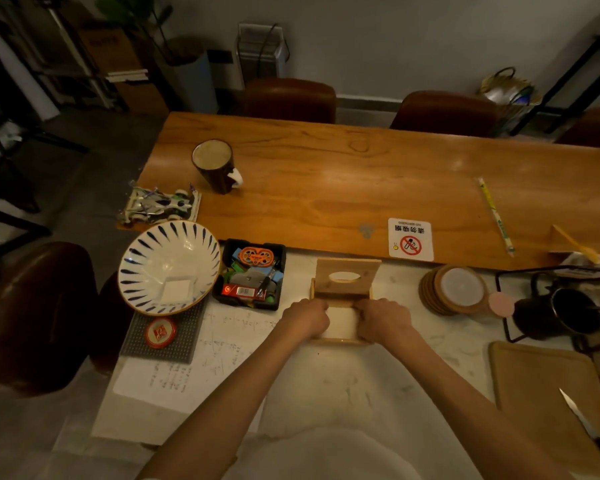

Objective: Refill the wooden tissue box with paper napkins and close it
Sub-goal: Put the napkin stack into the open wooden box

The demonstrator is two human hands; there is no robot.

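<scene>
The wooden tissue box (342,339) stands open on the white table in front of me. Its lid (347,277), with an oval slot, is tipped up at the far side. A white stack of paper napkins (342,322) lies inside the box. My left hand (307,318) grips the stack's left edge and my right hand (381,320) grips its right edge, fingers curled down into the box. A folded white napkin (177,289) rests in the blue-striped bowl (146,251) at the left.
A black tray of small items (250,273) sits left of the box, cork coasters (454,289) and a dark teapot (561,315) to the right. A knife (586,424) lies on a tan tray (534,382) at front right. A mug (217,166) stands on the wooden table beyond.
</scene>
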